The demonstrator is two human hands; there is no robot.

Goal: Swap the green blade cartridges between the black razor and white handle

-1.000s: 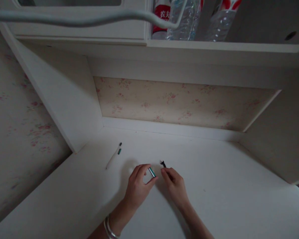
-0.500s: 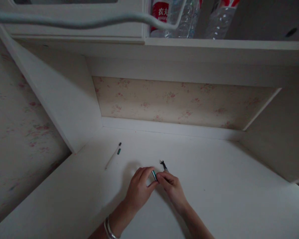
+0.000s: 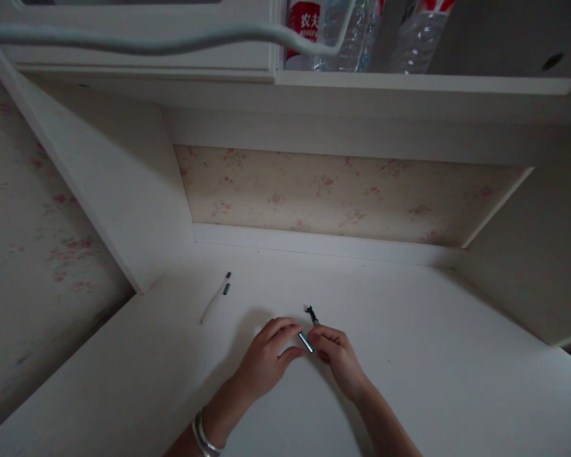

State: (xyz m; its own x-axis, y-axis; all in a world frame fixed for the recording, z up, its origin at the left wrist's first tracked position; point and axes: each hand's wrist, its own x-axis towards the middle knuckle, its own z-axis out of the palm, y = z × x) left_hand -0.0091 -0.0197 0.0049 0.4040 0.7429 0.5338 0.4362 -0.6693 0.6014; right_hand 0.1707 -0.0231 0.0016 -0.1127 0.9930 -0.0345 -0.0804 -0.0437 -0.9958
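White desk (image 3: 433, 362) below a shelf (image 3: 409, 81) with at least three bottles (image 3: 416, 41); one red label (image 3: 307, 24) reads 农夫. Half a second on, one green strip (image 3: 306, 343) sits further right, against my right hand (image 3: 337, 362), which grips one black-tipped stick (image 3: 310, 312). My left hand (image 3: 266, 360) is half open, thumb off the strip. One pale stick (image 3: 212, 303) and one small green piece (image 3: 226, 289) lie leftward.

Over a white desk (image 3: 400, 406), your right hand (image 3: 339, 360) grips a slim black-tipped tool (image 3: 311, 315). A small green-and-white strip (image 3: 306, 342) sits between it and your left hand (image 3: 265, 357). Farther left lie a pale stick (image 3: 212, 304) and a dark-green piece (image 3: 226, 289), close together.
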